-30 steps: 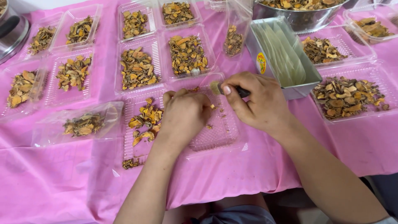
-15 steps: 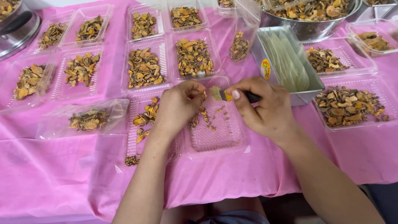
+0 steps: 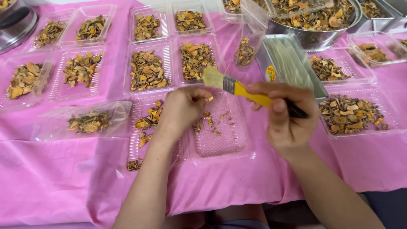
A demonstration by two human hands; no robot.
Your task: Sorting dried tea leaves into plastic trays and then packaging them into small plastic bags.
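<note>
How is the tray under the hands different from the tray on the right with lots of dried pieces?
The tray under the hands holds only a few scattered bits, so its ribbed bottom shows; the right tray is nearly covered with dried pieces. The left hand and the right hand with the brush hover over the first; nothing hangs over the right tray. Both are clear plastic trays on the pink cloth.

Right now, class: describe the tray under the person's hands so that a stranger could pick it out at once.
Start at the pink tablecloth covered with clear plastic trays. Find the one nearest the front edge, beneath the left hand and the paintbrush held in the right hand. That tray holds only scattered crumbs, while its neighbours hold heaps of dried orange slices.
</note>
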